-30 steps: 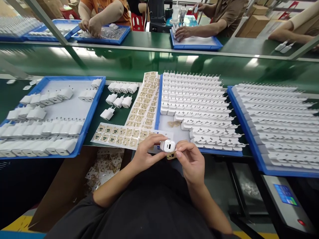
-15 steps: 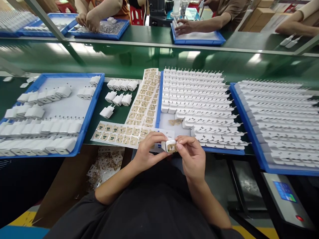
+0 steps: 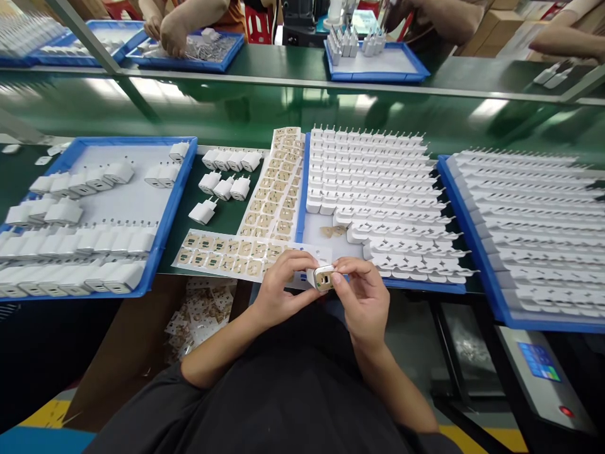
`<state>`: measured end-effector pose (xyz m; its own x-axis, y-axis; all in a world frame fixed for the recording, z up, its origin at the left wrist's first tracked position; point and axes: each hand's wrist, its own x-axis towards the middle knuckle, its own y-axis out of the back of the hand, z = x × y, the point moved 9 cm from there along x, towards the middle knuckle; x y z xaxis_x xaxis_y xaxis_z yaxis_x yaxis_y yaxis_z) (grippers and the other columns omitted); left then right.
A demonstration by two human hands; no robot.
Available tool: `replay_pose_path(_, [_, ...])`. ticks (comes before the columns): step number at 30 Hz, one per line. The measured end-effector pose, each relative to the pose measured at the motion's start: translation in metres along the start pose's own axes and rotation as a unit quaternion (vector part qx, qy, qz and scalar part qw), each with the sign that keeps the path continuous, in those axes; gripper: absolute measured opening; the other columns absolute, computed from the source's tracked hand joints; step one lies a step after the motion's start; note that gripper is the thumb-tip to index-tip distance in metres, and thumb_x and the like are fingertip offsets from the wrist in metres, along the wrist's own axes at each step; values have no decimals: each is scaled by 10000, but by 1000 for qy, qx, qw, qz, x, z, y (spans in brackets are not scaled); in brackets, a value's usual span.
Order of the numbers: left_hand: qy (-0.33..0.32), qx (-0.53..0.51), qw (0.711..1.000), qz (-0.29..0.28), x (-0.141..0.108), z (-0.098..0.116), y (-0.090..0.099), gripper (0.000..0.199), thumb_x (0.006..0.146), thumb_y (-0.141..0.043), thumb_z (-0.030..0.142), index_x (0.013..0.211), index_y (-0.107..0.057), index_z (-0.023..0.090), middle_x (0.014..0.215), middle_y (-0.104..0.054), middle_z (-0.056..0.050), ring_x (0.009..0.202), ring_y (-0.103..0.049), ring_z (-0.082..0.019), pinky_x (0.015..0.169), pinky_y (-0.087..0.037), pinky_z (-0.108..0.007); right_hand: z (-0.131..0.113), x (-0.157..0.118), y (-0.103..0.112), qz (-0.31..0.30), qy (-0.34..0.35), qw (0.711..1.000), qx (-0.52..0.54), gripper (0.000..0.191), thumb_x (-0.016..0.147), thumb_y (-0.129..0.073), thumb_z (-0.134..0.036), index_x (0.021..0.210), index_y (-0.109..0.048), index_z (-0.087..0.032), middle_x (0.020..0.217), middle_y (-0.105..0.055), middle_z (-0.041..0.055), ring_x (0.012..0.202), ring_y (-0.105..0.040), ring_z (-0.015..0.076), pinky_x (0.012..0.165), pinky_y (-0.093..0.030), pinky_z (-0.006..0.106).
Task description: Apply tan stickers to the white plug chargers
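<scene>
My left hand (image 3: 285, 287) grips a white charger (image 3: 323, 277) between thumb and fingers, its port face turned toward me. A tan sticker lies on that face. The thumb and fingertips of my right hand (image 3: 366, 299) press on the sticker's right side. Just left of the hands is a sheet of tan stickers (image 3: 227, 254), overlapping other sticker sheets (image 3: 269, 189). Behind my hands stands a blue tray (image 3: 302, 208) with rows of white chargers (image 3: 373, 170) and a few loose tan pieces (image 3: 333, 231).
Several loose chargers (image 3: 230, 188) stand on the green table. A blue tray (image 3: 163, 252) of chargers is at left, another (image 3: 472, 252) at right. Beyond a metal rail (image 3: 283, 82), other people's hands and arms are at trays. A box of scrap sheets (image 3: 201, 315) sits below.
My right fingers have shifted slightly on the charger, whose port face shows more. Across the rail, a person's hand has left the far tray, where upright chargers now show.
</scene>
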<state>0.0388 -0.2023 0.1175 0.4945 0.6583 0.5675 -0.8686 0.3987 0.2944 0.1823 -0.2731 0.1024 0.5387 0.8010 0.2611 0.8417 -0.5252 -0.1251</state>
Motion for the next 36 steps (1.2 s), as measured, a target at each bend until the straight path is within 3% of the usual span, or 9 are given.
replay_pose_path(11, [-25,26,999,22,2,10,2,318,837,-778,206,1116,-625,218,1013,-677,-67,969,-679,-204,830,-569,-333,-18,-3,-6,22,100,989,-103,215,853,-705,-95,958,-652,-275,897,-654,16,923,-657,204,855,-536,393])
replay_pose_path(16, [-39,36,998,34,1,12,2,333,836,-780,189,1120,-610,221,1014,-657,-58,968,-665,-191,827,-565,-321,-28,-7,-6,47,174,964,-197,301,809,-737,-98,1025,-647,-286,921,-649,23,898,-638,218,835,-537,410])
replay_pose_path(20, [-30,28,997,63,-4,8,4,361,818,-804,215,1106,-587,228,1008,-646,-54,960,-654,-193,833,-565,-337,-13,-2,5,65,102,981,-149,224,874,-681,-173,1069,-647,-278,1009,-624,46,973,-628,223,892,-539,427])
replay_pose_path(22, [-21,22,997,74,-5,4,5,369,813,-809,228,1098,-575,233,1010,-639,-53,960,-651,-198,835,-567,-351,0,2,1,17,33,997,-70,176,922,-624,-203,1080,-653,-275,1040,-631,48,1006,-641,213,918,-549,412])
replay_pose_path(25, [-28,38,996,81,-6,4,6,376,808,-807,205,1091,-561,236,1024,-627,-52,960,-651,-195,831,-572,-356,9,2,-14,-60,-30,997,23,196,926,-626,-221,1110,-657,-282,1126,-643,53,1113,-634,210,976,-544,393])
replay_pose_path(30, [-90,117,984,97,-7,14,4,328,842,-753,167,1072,-543,270,1032,-621,-35,941,-641,-182,799,-587,-356,10,1,-23,-51,-49,996,60,136,877,-681,-211,996,-656,-272,1093,-654,53,1119,-623,213,967,-532,378])
replay_pose_path(36, [-119,127,979,102,-11,17,3,364,821,-765,135,1051,-528,287,1049,-612,-29,961,-629,-183,810,-597,-364,17,1,-27,-35,-75,990,111,77,876,-656,-195,902,-653,-267,1035,-653,31,1065,-624,188,966,-513,351])
